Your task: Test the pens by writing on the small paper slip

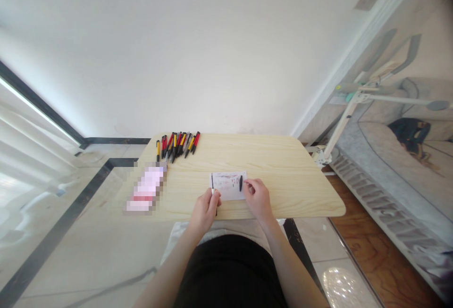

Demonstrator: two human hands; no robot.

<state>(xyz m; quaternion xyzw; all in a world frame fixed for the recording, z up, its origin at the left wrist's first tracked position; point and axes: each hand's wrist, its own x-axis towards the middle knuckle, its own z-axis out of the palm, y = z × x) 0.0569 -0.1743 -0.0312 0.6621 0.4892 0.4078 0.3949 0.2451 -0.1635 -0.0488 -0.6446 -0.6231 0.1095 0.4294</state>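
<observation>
My left hand (206, 208) is closed around a slim pen part (212, 183), with a thin dark rod pointing away from me and a white section at the fingertips. A sheet of white paper (226, 194) with scribbled marks lies under and between my hands. On its right side is a short black pen barrel piece (241, 183). Just right of that piece, my right hand (259, 198) has its thumb and fingertips pinched together. Whether they hold something small is too fine to see.
Several red, yellow, grey and black pens (180, 145) lie in a group at the table's back left. A blurred-out pink and white object (146, 189) is at the left edge. The wooden table (269, 157) meets a white wall. White-framed equipment (341, 131) and a sofa (382, 143) stand right.
</observation>
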